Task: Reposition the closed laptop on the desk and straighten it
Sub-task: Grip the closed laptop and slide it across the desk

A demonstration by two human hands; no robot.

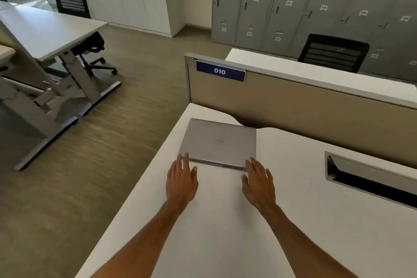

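Laptop (pixel 220 142) is lying closed near the desk's (pixel 225 221) far left corner, looking slightly skewed. Left hand (pixel 181 179) and right hand (pixel 258 181) are reaching its near corners, fingers spread, gripping nothing; moving and squaring seem still undone

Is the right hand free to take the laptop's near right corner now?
Probably yes: the right hand lies open, fingertips at that corner of the closed laptop, with only bare desk around it.
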